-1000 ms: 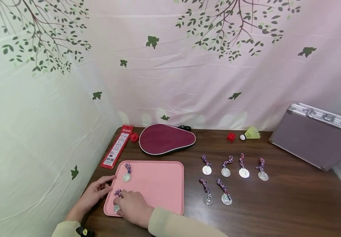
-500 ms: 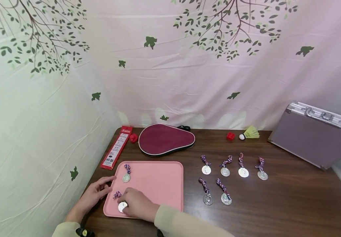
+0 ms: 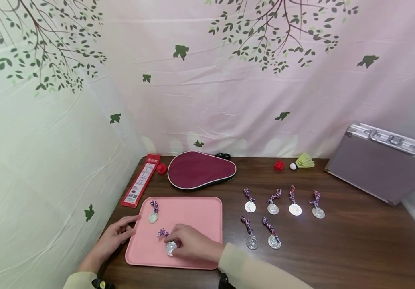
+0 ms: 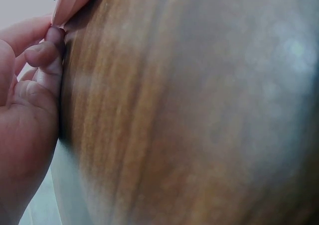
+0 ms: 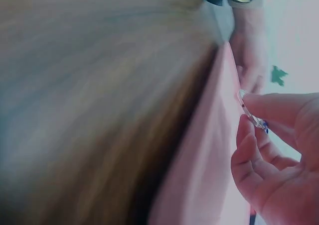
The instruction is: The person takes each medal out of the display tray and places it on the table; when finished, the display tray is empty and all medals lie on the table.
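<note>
My right hand pinches the disc of a silver medal between thumb and fingers, over the front middle of a pink tray. Its knotted red, white and blue ribbon trails to the upper left. In the right wrist view the medal appears edge-on at the fingertips. A second silver medal lies in the tray's back left corner. Beside the tray, my left hand touches the left rim with its fingertips, its fingers loosely bent. The left wrist view has those fingertips at the tray edge.
Several more medals lie in two rows right of the tray. Behind stand a maroon paddle case, a red packet, a small round red object, a red toy brick, a shuttlecock and a grey case.
My right hand has carried the pinched medal rightward from the tray's front left corner towards its front middle, the ribbon following. My left hand has stayed at the left rim.
</note>
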Demonstrator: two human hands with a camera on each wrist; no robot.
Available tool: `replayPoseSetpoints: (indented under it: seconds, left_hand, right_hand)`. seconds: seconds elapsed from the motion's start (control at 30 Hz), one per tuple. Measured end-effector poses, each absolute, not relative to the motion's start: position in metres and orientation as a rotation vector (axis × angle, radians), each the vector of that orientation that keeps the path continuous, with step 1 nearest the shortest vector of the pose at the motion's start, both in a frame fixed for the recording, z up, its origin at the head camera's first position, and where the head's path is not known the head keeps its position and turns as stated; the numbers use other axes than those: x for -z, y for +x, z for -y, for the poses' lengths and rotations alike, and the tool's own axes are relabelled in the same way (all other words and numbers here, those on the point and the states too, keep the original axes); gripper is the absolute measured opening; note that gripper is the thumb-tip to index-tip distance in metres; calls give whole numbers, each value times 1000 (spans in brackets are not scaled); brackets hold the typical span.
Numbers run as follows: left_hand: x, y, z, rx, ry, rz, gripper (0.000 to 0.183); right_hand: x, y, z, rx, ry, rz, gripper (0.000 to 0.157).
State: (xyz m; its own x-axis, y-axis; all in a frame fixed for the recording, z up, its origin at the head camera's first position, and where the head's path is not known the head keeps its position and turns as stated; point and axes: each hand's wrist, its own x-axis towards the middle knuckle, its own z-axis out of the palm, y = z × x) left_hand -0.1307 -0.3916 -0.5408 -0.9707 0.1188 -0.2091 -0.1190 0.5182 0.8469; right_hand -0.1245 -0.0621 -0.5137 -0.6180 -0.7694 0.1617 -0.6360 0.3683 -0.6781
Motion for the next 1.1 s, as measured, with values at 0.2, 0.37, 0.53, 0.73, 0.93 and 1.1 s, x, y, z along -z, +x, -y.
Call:
replayPoseSetpoints:
  seconds: [0.2, 0.37, 0.53, 0.73, 0.93, 1.1]
  left_hand:
    - [540, -132, 392, -1415, -5, -2538, 41]
    - [539, -131, 391, -1418, -22, -2529, 42]
    - [539, -131, 390, -1421, -33, -2519, 42]
    - [538, -130, 390, -1419, -22, -2530, 42]
    - [538, -129, 389, -1419, -8, -2526, 42]
    - [538, -130, 389, -1416, -22, -2533, 42]
  right_hand:
    - [502, -129, 18, 1234, -1340, -2373, 36]
    - [494, -133, -26, 1329, -1346, -2336, 35]
    - [490, -136, -76, 1361, -1357, -2369, 35]
    - [491, -132, -138, 1361, -1299, -2485, 36]
    - [498, -119, -201, 1378, -1197, -2628, 37]
    - [506, -108, -244, 1377, -1083, -2770, 38]
